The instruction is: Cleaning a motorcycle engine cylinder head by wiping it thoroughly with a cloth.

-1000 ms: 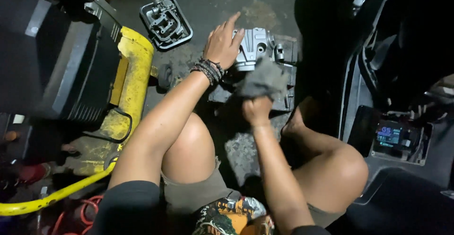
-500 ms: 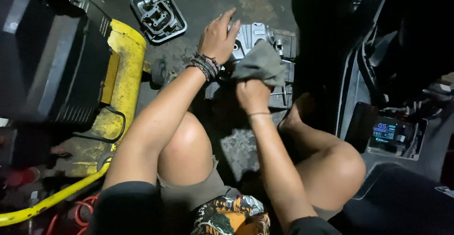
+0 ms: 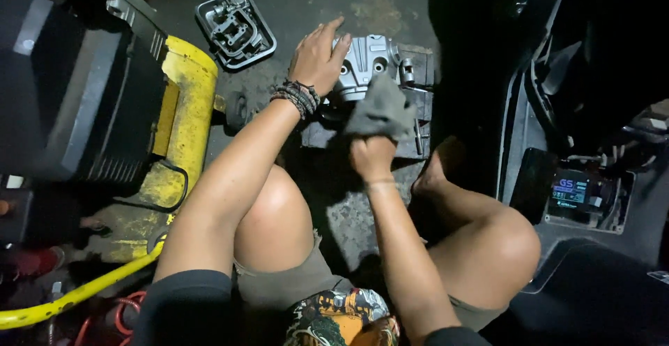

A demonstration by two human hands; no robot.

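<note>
A grey metal engine cover [image 3: 373, 57] lies on the dark floor in front of my knees. My left hand [image 3: 317, 57], with beaded bracelets on the wrist, rests flat on the cover's left side and holds it down. My right hand [image 3: 371, 156] is shut on a grey rag [image 3: 382, 109] pressed against the cover's near right part. The rag hides that part of the cover. A dark block [image 3: 418, 144] sits under the cover.
A second grey metal cover [image 3: 235, 27] lies at the far left on the floor. A yellow and black machine [image 3: 178, 119] stands on my left, with a yellow hose [image 3: 77, 294] and red cable below it. A dark vehicle with a small lit screen [image 3: 571, 193] is on my right.
My right hand with the rag has shifted slightly over the cover's near side. My left hand stays pressed on the cover.
</note>
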